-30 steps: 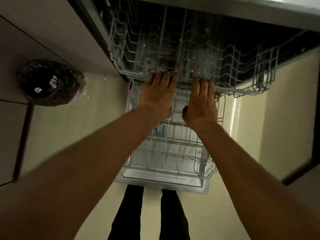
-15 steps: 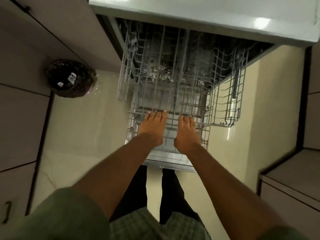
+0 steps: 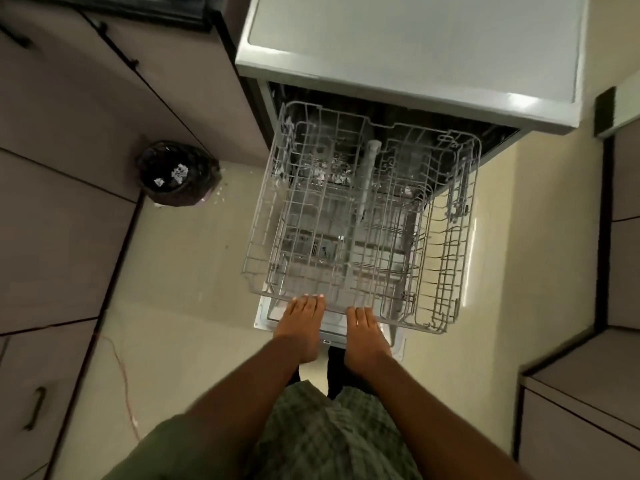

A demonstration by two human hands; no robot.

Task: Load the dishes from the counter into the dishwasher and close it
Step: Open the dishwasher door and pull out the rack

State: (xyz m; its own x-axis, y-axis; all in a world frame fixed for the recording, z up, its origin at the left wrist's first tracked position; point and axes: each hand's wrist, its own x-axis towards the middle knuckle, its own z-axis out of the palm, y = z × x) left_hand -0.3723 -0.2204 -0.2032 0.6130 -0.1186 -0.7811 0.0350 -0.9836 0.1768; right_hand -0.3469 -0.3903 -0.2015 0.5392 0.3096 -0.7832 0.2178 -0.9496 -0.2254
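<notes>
Your left hand (image 3: 300,329) and right hand (image 3: 363,336) both lie palm-down with straight fingers on the front rim of the upper rack (image 3: 349,216), side by side and a little apart; whether the fingertips hook under the wire cannot be told. Judged from that hold, the two-handed contact keeps the rack square on its runners. The rack stands drawn well out of the dishwasher (image 3: 412,53), over the lowered door (image 3: 266,315) and the lower rack (image 3: 332,251), which shows through the wires.

Contents: the upper rack holds no dishes that can be made out; some pale shapes at its rear left are too blurred to name. The lower rack also appears bare. No dishes are in view (the table carrying them lies outside the picture), so loading is judged not yet begun.

A lined bin (image 3: 176,173) stands on the floor by the dishwasher's left side, with scraps inside
</notes>
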